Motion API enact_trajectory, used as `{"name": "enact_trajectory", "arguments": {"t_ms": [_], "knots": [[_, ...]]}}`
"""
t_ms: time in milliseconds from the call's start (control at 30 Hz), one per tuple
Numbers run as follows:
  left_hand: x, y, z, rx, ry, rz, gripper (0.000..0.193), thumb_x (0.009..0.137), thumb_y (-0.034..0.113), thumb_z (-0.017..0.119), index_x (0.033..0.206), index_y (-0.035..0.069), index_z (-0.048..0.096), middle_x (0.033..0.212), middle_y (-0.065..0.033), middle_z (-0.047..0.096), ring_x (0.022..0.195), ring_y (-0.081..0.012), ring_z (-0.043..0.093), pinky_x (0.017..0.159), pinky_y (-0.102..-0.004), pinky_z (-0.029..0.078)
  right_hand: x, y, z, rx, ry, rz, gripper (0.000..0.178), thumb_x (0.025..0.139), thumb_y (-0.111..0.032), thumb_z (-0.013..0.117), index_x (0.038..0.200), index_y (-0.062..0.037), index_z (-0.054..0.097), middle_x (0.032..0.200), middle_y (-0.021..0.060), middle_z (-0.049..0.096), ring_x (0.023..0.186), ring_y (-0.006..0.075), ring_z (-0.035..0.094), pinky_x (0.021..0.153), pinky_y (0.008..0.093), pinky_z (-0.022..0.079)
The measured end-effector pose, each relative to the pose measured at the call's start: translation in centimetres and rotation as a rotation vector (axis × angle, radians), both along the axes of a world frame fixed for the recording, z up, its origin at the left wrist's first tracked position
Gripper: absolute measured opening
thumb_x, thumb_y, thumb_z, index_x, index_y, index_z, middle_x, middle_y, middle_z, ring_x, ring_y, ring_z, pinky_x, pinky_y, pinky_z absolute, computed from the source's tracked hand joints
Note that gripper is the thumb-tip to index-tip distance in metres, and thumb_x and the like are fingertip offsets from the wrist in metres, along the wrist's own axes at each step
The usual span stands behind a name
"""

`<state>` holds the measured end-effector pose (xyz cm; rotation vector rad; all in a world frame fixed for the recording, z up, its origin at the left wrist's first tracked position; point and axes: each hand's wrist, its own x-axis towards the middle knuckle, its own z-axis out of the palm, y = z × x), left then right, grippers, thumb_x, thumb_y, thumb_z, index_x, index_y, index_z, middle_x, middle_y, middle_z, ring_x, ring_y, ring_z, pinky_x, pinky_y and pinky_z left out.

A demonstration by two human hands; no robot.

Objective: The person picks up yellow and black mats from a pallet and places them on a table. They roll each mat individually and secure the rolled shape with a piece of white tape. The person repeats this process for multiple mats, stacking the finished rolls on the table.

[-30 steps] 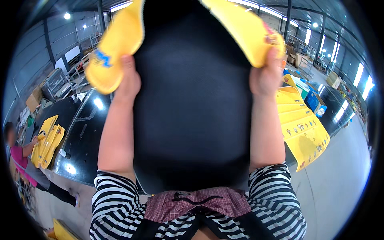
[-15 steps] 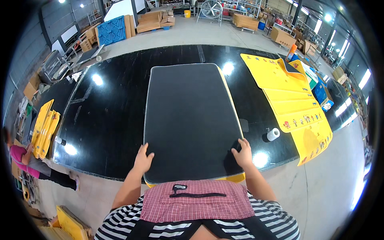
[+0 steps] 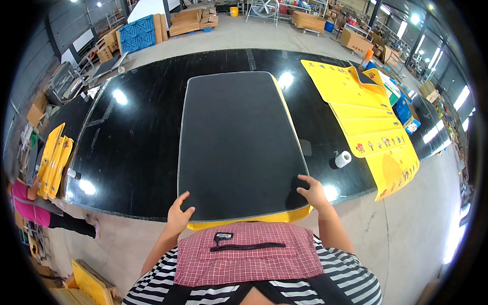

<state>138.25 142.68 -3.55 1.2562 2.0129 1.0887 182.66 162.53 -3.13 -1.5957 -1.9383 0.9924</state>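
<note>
A large black mat (image 3: 236,142) with rounded corners and a pale edge lies flat on the shiny black table. Beneath it a yellow sheet (image 3: 254,218) shows along the near edge and the right side. At the mat's near left corner is my left hand (image 3: 179,213), thumb and fingers apart. My right hand (image 3: 315,193) is at the near right edge, its thumb and forefinger spread over the mat's border. Neither hand grips anything; whether the fingertips touch the mat I cannot tell.
Yellow printed mats (image 3: 368,122) overhang the table's (image 3: 132,147) right front edge. Nearer stand a white roll (image 3: 343,159) and, far right, an orange-capped can (image 3: 366,58) and a blue box (image 3: 406,114). At left, a person in a pink top (image 3: 30,206) handles folded yellow pieces (image 3: 53,162).
More of the yellow sheet shows at the near edge of the black mat. My left hand has slid back toward the near corner. The whole view has shifted slightly.
</note>
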Motion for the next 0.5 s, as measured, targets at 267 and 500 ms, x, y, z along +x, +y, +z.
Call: {"name": "enact_trajectory", "arguments": {"t_ms": [267, 500], "knots": [[0.3, -1.6, -0.9, -0.116, -0.190, 0.025, 0.027, 0.086, 0.002, 0.075, 0.113, 0.001, 0.072, 0.106, -0.0089, 0.070, 0.099, -0.0169, 0.066, 0.087, -0.0305, 0.054, 3.2, -3.1, -0.8, -0.208, 0.211, 0.000, 0.026, 0.094, -0.003, 0.068, 0.119, 0.0007, 0.074, 0.107, 0.0103, 0.074, 0.094, 0.0163, 0.068, 0.086, 0.0302, 0.056], [2.6, -2.6, -0.3, 0.139, -0.949, 0.383, 0.091, 0.094, -0.003, 0.064, 0.166, 0.016, 0.012, 0.135, -0.0141, 0.058, 0.103, -0.0195, 0.066, 0.084, -0.0336, 0.058, 4.7, -3.1, 0.2, -0.673, 0.798, 0.096, 0.038, 0.103, -0.024, 0.061, 0.132, 0.0003, 0.064, 0.113, 0.0165, 0.073, 0.095, 0.0241, 0.073, 0.083, 0.0354, 0.059]]}}
